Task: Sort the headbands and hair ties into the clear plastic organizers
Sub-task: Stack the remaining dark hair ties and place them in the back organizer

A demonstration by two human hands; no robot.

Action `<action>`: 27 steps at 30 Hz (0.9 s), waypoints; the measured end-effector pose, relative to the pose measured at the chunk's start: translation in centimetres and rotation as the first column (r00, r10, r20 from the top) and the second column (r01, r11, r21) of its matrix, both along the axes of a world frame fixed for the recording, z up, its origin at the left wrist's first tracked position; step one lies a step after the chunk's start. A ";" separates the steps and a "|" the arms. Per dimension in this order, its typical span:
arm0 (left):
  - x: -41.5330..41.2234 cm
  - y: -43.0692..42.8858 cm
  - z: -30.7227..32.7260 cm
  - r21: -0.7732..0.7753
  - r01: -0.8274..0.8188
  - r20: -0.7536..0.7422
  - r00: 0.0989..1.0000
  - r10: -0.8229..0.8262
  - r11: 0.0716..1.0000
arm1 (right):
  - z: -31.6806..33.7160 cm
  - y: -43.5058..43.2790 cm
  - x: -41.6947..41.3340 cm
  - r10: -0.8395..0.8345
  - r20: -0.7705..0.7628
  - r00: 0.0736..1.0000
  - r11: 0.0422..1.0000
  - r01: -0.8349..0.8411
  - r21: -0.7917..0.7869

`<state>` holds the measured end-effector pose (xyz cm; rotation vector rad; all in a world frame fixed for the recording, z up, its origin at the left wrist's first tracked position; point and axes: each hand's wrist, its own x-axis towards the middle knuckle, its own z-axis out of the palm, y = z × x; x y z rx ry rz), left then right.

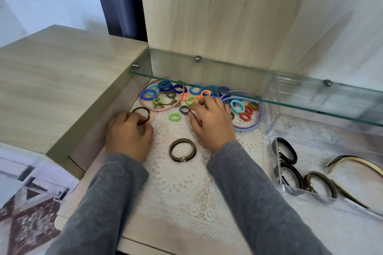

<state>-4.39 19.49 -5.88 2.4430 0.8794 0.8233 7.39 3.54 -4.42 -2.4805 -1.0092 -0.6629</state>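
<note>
The left hand (pixel 128 135) pinches a thin dark-brown elastic hair tie (pixel 141 107) at nine o'clock on the white lace doily (pixel 186 188). The right hand (pixel 212 124), fingers spread, touches a small bright-green hair tie (pixel 187 101) at twelve o'clock. The clear plastic organizer (pixel 273 126) sits at three o'clock.

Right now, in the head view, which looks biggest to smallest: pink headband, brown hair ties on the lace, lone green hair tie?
1. pink headband
2. brown hair ties (nearer the camera, still clearly smaller)
3. green hair tie
</note>
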 end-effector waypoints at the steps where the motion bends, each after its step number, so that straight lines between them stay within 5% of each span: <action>1: 0.0 0.0 0.0 -0.005 0.002 0.018 1.000 -0.002 1.000 | 0.1 0.4 0.3 0.011 -0.007 1.000 1.000 -0.011 -0.011; 27: 0.2 0.2 0.0 0.093 0.060 0.047 0.997 -0.065 0.994 | 1.0 6.7 2.0 0.180 -0.193 0.965 0.982 -0.189 -0.030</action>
